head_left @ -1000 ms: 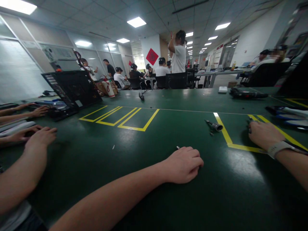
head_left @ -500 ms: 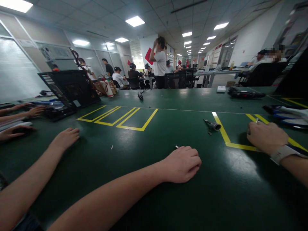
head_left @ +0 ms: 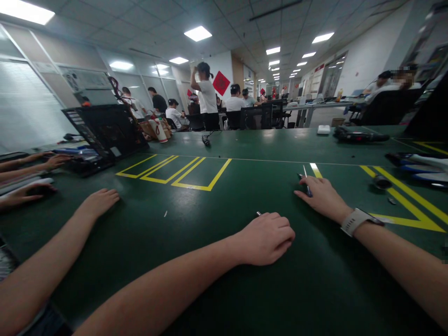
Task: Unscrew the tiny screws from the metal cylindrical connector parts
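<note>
My left hand (head_left: 266, 238) rests on the green tabletop in a closed fist. A short silver metal end (head_left: 258, 213) pokes out on its far side; the rest of that thing is hidden in the fist. My right hand (head_left: 320, 195), with a watch (head_left: 360, 221) on its wrist, is ahead and to the right. Its fingers are closed around a slim pen-like tool (head_left: 308, 189) with a dark blue body and a pale thin tip. To the right of this hand lie a short dark metal cylinder (head_left: 382, 182) and a small metal piece (head_left: 391, 201).
Yellow tape outlines (head_left: 192, 187) mark the green table (head_left: 196, 242). Another person's hand (head_left: 100, 203) lies at left, with further hands beyond. At the right are blue-and-white tools (head_left: 425, 175) and a black device (head_left: 360, 135). A white case (head_left: 324, 129) stands behind.
My right hand has moved left, uncovering the spot where a cylinder now shows. It now covers where another cylinder was seen. My left hand stays put. A standing person at the back moved left.
</note>
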The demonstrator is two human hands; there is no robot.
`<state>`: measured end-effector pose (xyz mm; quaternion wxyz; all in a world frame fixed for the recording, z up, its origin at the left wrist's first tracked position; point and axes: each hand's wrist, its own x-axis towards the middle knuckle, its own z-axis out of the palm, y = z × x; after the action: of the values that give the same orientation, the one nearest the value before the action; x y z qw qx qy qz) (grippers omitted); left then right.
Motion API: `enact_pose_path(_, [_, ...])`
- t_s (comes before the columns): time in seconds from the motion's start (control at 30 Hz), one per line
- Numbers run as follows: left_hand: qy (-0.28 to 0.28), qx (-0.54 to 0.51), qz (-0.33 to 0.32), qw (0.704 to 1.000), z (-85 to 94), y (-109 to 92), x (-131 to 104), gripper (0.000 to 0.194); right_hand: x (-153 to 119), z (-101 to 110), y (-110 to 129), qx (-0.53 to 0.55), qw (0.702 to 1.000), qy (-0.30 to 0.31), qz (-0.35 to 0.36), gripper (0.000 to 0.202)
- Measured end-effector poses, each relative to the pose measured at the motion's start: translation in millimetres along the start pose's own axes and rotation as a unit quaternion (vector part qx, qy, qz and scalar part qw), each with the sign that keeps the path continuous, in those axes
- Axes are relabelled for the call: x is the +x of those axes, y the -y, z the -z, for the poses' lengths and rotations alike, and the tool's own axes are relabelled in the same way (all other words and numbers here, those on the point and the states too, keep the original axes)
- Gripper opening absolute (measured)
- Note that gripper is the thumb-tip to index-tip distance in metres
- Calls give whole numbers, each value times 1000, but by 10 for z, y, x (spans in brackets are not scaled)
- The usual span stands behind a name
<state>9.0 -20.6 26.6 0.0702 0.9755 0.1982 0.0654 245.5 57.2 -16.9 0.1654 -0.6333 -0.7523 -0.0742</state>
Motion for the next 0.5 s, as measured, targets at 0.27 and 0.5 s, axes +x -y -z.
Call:
enact_pose_path(0.27, [-2, -10, -10, 1000, -2, 23, -1, 18, 92, 88, -270, -55, 997, 27, -48, 22])
enact_pose_path(0.5, [6, -15, -11, 1000, -6, 41, -8, 17, 69, 146, -305, -95, 985, 50, -133, 31])
